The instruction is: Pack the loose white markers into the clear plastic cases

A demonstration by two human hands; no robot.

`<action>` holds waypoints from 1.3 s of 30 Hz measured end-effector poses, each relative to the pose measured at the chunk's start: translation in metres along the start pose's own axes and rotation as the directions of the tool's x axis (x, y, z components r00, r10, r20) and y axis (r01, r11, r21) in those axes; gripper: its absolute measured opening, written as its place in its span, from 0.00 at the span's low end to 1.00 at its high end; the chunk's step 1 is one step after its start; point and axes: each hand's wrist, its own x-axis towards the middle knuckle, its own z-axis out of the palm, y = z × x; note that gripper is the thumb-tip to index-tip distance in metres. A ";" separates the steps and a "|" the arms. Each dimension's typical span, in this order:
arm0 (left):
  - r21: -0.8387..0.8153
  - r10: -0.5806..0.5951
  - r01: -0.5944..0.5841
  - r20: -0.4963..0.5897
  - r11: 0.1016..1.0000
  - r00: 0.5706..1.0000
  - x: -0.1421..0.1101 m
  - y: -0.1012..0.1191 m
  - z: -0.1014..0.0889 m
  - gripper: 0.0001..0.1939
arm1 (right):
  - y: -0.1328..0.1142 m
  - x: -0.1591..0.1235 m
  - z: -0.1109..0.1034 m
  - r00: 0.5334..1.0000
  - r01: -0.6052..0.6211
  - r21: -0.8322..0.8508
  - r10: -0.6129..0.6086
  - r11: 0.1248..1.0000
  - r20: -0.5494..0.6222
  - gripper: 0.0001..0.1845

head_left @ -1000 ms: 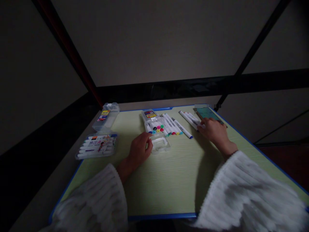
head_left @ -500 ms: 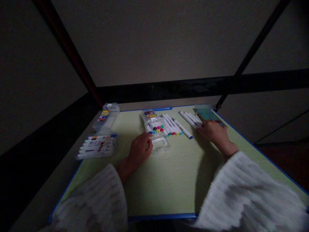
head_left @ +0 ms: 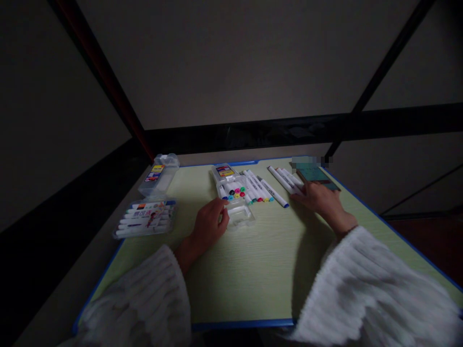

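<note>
My left hand, fingers curled, rests at the near left edge of an open clear marker case, pinching it by its folded-down lid. Several markers lie inside that case, with coloured ends towards me. Over on the right, my right hand is closed around the near ends of several white markers lying on the table. Its fingers cover those ends. More loose markers lie between the case and my right hand, one with a dark blue end nearest the hand.
At the left stands an empty-looking clear case. In front of it lies a closed clear case full of markers. A phone-like flat object is at the far right, just beyond my right hand. The pale table has a blue edge.
My right hand's fingers have shifted slightly left around the near ends of the markers. My left hand and the cases stay in place.
</note>
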 end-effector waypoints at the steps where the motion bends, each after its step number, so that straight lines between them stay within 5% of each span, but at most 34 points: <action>1: 0.000 0.003 -0.003 0.000 1.000 1.000 0.000 0.000 0.000 0.08 | 0.000 0.000 0.000 1.000 0.000 -0.003 0.000 1.000 0.008 0.22; 39: -0.011 -0.023 0.023 0.041 1.000 0.999 -0.001 -0.001 0.002 0.07 | -0.008 0.001 -0.003 0.998 0.018 0.106 -0.025 0.994 0.065 0.20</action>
